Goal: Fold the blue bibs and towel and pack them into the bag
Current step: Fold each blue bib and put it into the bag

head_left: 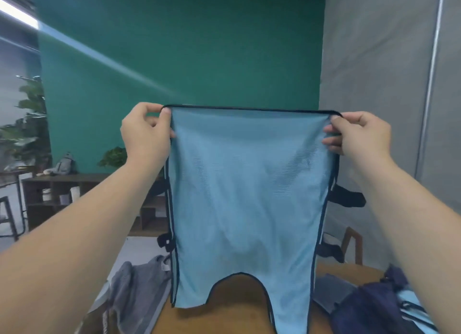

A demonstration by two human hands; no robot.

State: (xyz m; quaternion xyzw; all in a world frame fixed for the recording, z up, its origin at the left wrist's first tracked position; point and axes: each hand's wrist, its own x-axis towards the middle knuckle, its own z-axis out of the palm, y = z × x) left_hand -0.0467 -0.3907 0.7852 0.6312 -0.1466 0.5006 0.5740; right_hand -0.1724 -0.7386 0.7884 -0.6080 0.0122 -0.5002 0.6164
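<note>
Left hand (147,134) fingers (165,114) pinching blue bib (247,196) top corner, right hand (359,134) fingers pinching opposite corner

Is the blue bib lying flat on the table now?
No, the left hand and the right hand pinch the bib by its top corners, and it hangs above the table.

Bib (249,196) btm cut by frame edge, hides mid table (238,298) — grey cloth (134,291), navy heap (369,311) cropped, unclear which is bag; shelf (74,181) items blurry.
</note>
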